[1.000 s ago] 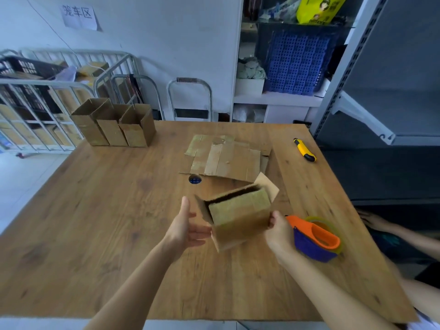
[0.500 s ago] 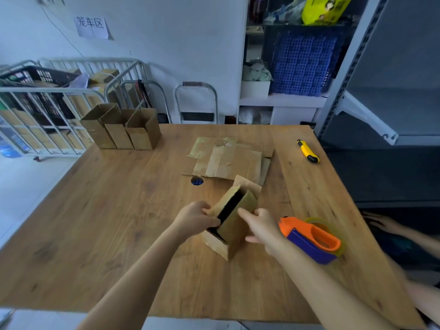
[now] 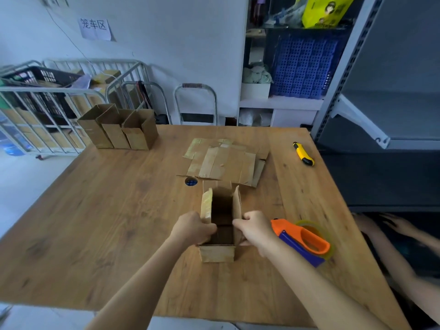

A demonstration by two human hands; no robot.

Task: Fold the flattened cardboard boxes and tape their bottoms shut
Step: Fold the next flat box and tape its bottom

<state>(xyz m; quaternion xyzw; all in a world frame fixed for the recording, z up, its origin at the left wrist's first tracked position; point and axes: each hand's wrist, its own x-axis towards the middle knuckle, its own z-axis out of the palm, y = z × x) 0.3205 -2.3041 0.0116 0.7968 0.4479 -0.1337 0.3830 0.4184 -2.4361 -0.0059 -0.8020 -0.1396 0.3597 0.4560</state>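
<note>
The small cardboard box (image 3: 221, 217) stands on the worktop (image 3: 114, 210) near its front edge, mouth up, with its top flaps raised and the near flap hanging outward. The left hand (image 3: 191, 228) grips the left wall, fingers curled over the top edge into the box. The right hand (image 3: 256, 228) grips the right wall the same way, so both hands are closed on the cardboard and the box sits squared between them.

It looks like thin corrugated board, so it is probably very light and easy to lift with two hands or one. The panels should be stiff across their faces, but they will hinge readily at the creases and bow if squeezed mid-wall. The matt surface should not slip in the hands. The best hold is likely low on the side walls, close to the corners, where the folds keep the shape. The raised flaps would simply bend.

The inside is dark, so I cannot tell whether the bottom flaps are closed or taped.

The tape dispenser (image 3: 302, 241) lies just beside the right hand. A stack of flattened boxes (image 3: 226, 160) lies beyond the held box, and three folded boxes (image 3: 119, 129) stand together at the far left corner.
</note>
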